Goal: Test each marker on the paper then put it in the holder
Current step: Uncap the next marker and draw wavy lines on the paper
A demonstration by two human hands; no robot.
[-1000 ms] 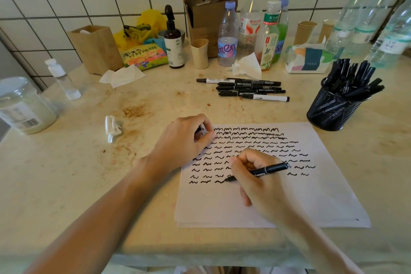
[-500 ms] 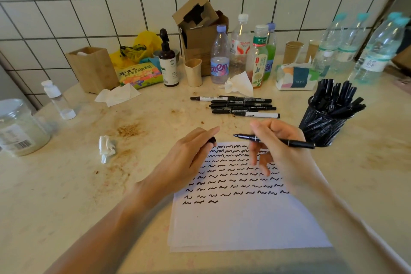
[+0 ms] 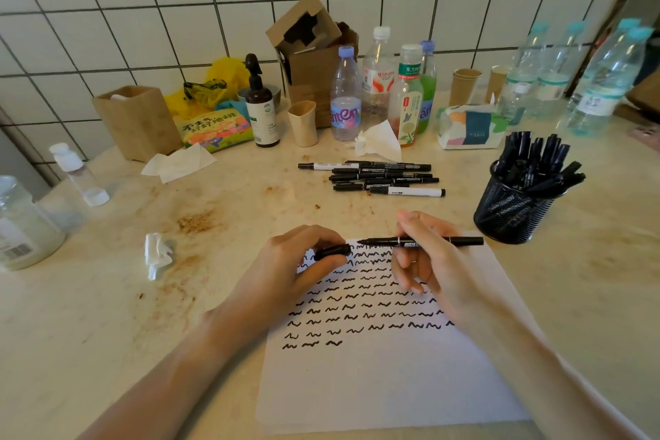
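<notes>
Now right hand (image 3: 439,271) holds marker (image 3: 421,241); left hand (image 3: 296,271) pinches (seemingly) its cap (image 3: 333,251).

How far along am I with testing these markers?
Done: many squiggle rows on the paper, and a full mesh holder. In hand: right hand holds an uncapped marker, left hand its cap. Left: the pile of markers behind.

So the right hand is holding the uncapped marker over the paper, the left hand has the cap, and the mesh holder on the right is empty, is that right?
Not quite. The head view shows the holder already packed with markers, not empty. The rest stands: the right hand holds the uncapped marker over the paper, and the left hand has the cap.
</notes>
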